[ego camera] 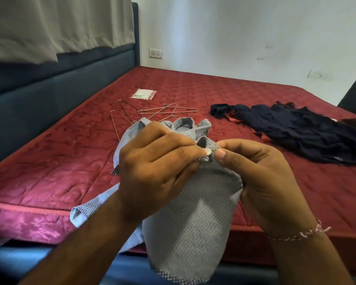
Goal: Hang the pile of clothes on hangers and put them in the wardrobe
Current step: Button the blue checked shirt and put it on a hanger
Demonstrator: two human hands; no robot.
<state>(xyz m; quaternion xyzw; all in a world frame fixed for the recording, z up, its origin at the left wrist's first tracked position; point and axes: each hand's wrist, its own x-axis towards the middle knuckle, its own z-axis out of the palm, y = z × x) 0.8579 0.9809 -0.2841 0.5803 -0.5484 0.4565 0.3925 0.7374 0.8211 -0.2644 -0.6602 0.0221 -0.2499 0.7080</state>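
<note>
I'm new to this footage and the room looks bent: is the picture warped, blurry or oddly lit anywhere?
Head view: wide-angle lens bows the mattress edges; soft, even light without hard shadows; slight blur throughout, worst on the curtain; the hangers look thin and faint.

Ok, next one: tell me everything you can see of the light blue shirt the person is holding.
The shirt is light blue woven cloth with a fine checked or dotted pattern and a darker patterned trim at its lower hem. It is held up crumpled over the near edge of the mattress, its collar end bunched at the top. The left hand and right hand pinch one edge between them, seemingly around a button. One part trails left onto the mattress; the rest hangs down. No hanger is in it.
</note>
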